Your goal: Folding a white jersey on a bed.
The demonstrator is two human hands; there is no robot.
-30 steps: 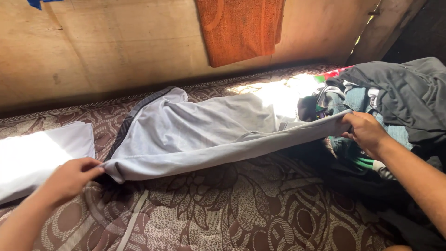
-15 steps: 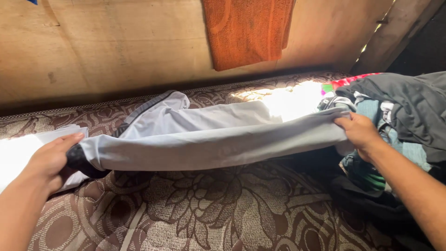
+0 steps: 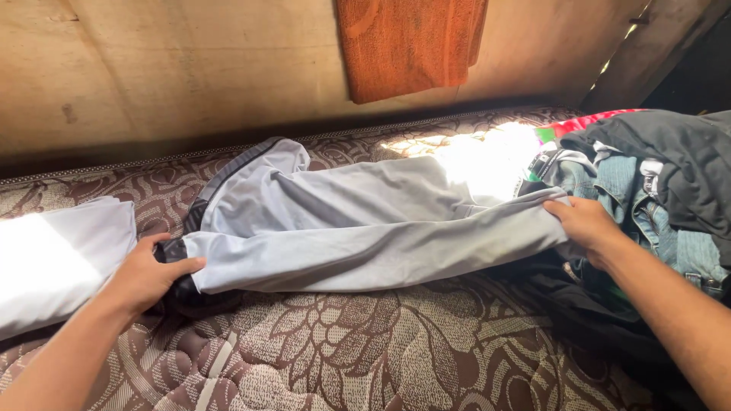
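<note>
Plainly, by parts:
Left hand: the left hand is closed on the dark waistband end of the grey trousers, thumb on top of the pale cloth, fingers curled under the band, low over the mattress.
Right hand: the right hand pinches the far leg end of the trousers, thumb over the cloth edge, just beside the clothes pile.
Trousers: light grey with a dark stripe down the side; they lie lengthwise across the mattress between the two hands, doubled over so that one leg rests on the other. The upper edge is bunched near the wall.
Mattress: brown with a pale flower pattern, quilted, running along the wall.
Folded cloth: a white folded cloth lies at the left, just beside the left hand, in bright sun.
Clothes pile: at the right, blue jeans, a dark grey garment on top, bits of green and red beneath.
Towel: an orange towel hangs on the wall above the trousers.
Light: a bright sun patch falls on the trousers near the pile.
</note>
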